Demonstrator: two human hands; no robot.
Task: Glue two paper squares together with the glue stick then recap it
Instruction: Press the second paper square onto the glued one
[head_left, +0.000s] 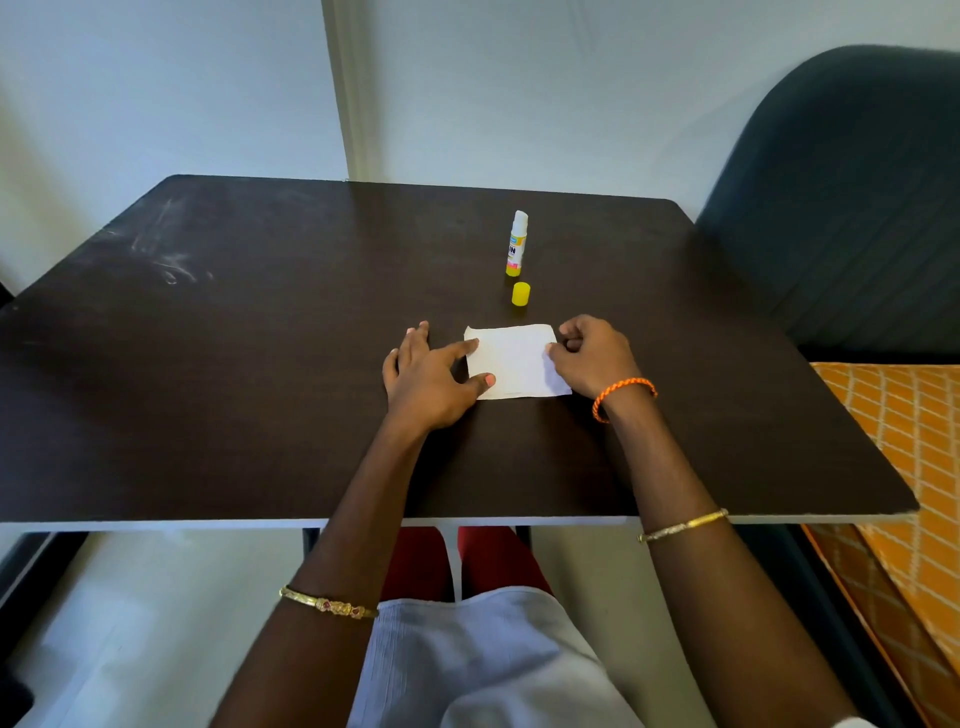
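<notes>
A white paper square (517, 364) lies flat on the dark table (260, 364); I cannot tell whether a second square lies under it. My left hand (428, 376) rests spread on the table, with its index finger and thumb pressing the paper's left edge. My right hand (592, 356) is curled at the paper's right edge, fingertips pinching or pressing that edge. Beyond the paper the glue stick (517, 243) stands upright and uncapped, its white glue tip showing. Its yellow cap (520, 294) stands on the table just in front of it.
A dark chair back (841, 208) stands beyond the table's right edge. An orange patterned cloth (898, 457) lies at the right. The table's front edge (467, 521) runs across above my lap. A wall stands behind the table.
</notes>
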